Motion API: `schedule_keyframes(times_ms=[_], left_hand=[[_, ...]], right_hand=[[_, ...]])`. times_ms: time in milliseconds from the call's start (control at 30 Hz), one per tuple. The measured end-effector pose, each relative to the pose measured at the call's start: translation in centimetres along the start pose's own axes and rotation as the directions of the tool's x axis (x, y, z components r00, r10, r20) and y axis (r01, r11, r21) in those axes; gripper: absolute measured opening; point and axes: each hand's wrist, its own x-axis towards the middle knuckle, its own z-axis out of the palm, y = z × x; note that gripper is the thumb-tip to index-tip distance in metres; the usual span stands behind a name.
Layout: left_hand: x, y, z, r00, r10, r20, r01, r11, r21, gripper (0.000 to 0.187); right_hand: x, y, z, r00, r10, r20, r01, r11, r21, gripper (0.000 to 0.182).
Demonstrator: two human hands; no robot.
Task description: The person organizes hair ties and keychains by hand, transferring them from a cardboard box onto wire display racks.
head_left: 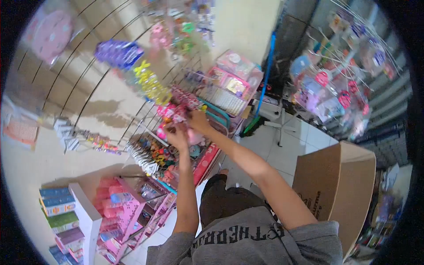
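Observation:
Both my hands are together at the wire grid rack, among small pink and red packaged items (173, 113). My left hand (178, 138) has its fingers bent against the lower part of the pink items. Just right of it, my right hand (198, 121) reaches to the same bunch, its fingers partly hidden by the items. A strip of yellow items (152, 84) hangs above my hands, with a purple pack (118, 54) higher up. Below my left hand, small colourful trinkets (161, 152) fill a display beside a row of silvery packets (142, 158).
An open cardboard box (329, 181) stands on the right. Hanging plastic packs (331, 88) are at upper right. A blue-handled broom (266, 75) leans behind the stacked pink boxes (229, 86). Pink shelving (128, 212) and boxed goods (59, 205) stand at lower left.

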Motion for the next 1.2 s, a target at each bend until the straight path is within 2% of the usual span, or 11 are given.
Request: schedule_keyframes(times_ms=[33,100,233,300,400,433,533,633,800,933,1200], left_hand=[[-0.1,-0.2,0.2,0.998,-0.055,-0.015,0.054,0.998,-0.03,0.023],[-1.0,0.0,0.4,0.997,-0.023,-0.074,0.029,0.996,0.079,0.029],[-6.9,2.5,1.0,0.977,-0.075,-0.199,0.128,0.954,0.27,0.039],[-12.0,11.1,1.5,0.996,-0.037,-0.08,0.049,0.987,0.156,0.041],[-18.4,24.5,0.9,0.862,-0.172,0.477,0.431,0.746,-0.507,0.04],[-19.6,26.7,1.1,0.806,0.033,0.591,0.389,0.723,-0.571,0.035],[-23.5,33.4,2.6,0.44,0.483,0.757,0.4,0.649,-0.647,0.02],[-30.1,40.7,3.6,-0.167,0.8,0.576,0.217,0.6,-0.77,0.015],[-46.9,40.1,8.5,-0.841,0.337,0.424,-0.211,0.518,-0.829,0.022],[-56.0,29.8,12.1,-0.825,-0.252,0.506,-0.55,0.151,-0.821,0.035],[-51.8,21.9,11.5,-0.428,-0.785,0.447,-0.876,0.241,-0.417,0.041]], right_hand=[[0.2,0.2,-0.5,0.975,-0.182,-0.127,0.171,0.981,-0.093,0.04],[-0.9,-5.0,-8.5,0.906,-0.013,0.422,0.15,0.944,-0.294,0.032],[-7.8,-7.8,-22.5,0.772,-0.288,0.566,0.44,0.886,-0.149,0.036],[-13.3,-7.5,-28.2,0.857,-0.214,0.469,0.296,0.949,-0.109,0.032],[-23.8,-7.3,-36.0,0.974,-0.208,0.092,0.206,0.978,0.031,0.022],[-27.4,-7.4,-38.0,0.981,-0.188,-0.055,0.191,0.98,0.061,0.02],[-37.4,-7.0,-41.8,0.928,0.156,-0.339,-0.16,0.987,0.016,0.018],[-45.5,-2.1,-42.8,0.785,0.357,-0.506,-0.436,0.899,-0.041,0.018],[-55.1,12.2,-36.8,0.541,0.607,-0.583,-0.747,0.665,-0.001,0.016],[-55.4,15.0,-29.4,0.277,0.892,-0.357,-0.903,0.369,0.22,0.052],[-54.0,18.1,-21.9,0.178,0.82,-0.543,-0.591,0.53,0.607,0.059]])
